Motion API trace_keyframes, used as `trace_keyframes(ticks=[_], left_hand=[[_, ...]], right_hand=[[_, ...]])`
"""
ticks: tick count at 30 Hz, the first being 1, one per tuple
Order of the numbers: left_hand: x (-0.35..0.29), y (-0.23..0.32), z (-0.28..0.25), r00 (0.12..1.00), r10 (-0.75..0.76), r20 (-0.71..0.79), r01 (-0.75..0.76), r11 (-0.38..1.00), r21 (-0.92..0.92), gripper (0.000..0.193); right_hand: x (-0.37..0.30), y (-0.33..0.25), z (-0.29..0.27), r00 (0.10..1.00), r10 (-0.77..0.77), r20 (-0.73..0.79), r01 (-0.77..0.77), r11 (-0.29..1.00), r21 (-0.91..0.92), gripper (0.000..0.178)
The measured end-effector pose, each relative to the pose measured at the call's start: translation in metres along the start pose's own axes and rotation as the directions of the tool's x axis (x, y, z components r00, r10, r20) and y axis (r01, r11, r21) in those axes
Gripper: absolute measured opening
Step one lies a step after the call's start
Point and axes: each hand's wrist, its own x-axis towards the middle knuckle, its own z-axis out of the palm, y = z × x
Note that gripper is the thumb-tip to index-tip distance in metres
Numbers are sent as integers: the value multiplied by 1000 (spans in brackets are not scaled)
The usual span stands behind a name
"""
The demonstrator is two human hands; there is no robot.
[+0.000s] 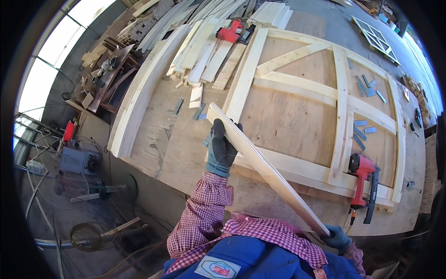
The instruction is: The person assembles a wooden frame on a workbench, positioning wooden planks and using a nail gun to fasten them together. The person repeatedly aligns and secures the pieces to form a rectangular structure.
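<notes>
Across the front of my body I hold a long pale wooden board [269, 169], which may be more than one slat pressed together. My gloved left hand [220, 146] is closed around its upper end. At its lower end my gloved right hand [337, 238] grips the board, with part of the fingers hidden. Just beyond lies a wooden frame [297, 88] of slats on plywood, with a diagonal brace. A red-and-black nail gun [361, 179] rests on the frame's near right corner, close to my right hand.
The big worktable [181, 167] carries a pile of loose boards [209, 51] and a long board stack [144, 93] at left. Another red nail gun [231, 32] sits at the far side. Grey staple strips [359, 132] lie scattered. On the floor at left stands a blue-grey machine [80, 160].
</notes>
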Motion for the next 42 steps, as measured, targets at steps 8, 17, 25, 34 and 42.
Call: trace_keyframes(ticks=[8, 17, 25, 34, 42], left_hand=[[-49, 61, 117, 909, 410, 79, -408, 830, 380, 53], [-84, -75, 123, 337, 27, 941, -941, 0, 337, 31], [-64, -133, 62, 267, -275, 924, -963, -40, 266, 40], [-20, -203, -12, 400, -475, 784, -858, 105, 502, 38], [-22, -222, -80, 504, -640, 580, -778, -46, 626, 57]], right_hand=[[38, -11, -2, 532, -370, -762, -105, 864, -493, 60], [91, -124, 15, 835, -404, -374, 392, -39, 919, 82], [130, -122, -8, 867, -217, -449, 480, 120, 869, 69], [203, -14, -37, 928, -13, -372, 361, 273, 892, 66], [219, 77, -63, 929, 276, -247, -51, 755, 654, 53]])
